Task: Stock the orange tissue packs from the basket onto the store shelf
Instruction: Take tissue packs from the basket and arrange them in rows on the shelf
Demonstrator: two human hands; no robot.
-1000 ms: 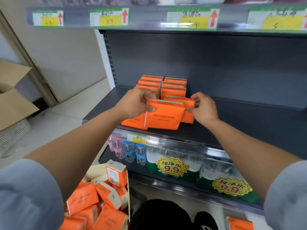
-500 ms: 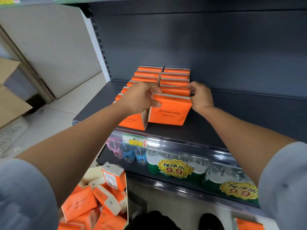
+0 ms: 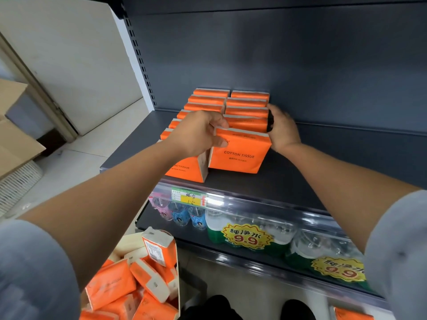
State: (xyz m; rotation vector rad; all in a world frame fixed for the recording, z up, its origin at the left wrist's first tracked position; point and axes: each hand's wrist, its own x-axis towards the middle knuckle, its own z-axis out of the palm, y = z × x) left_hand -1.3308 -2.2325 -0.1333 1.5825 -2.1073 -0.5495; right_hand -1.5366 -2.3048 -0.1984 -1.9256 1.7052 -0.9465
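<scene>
As it stands, the pack (image 3: 240, 155) is orange

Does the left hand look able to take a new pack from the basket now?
Probably not yet: the left hand grips the front pack on the shelf. Once free, the basket below lies open with packs on top.
</scene>
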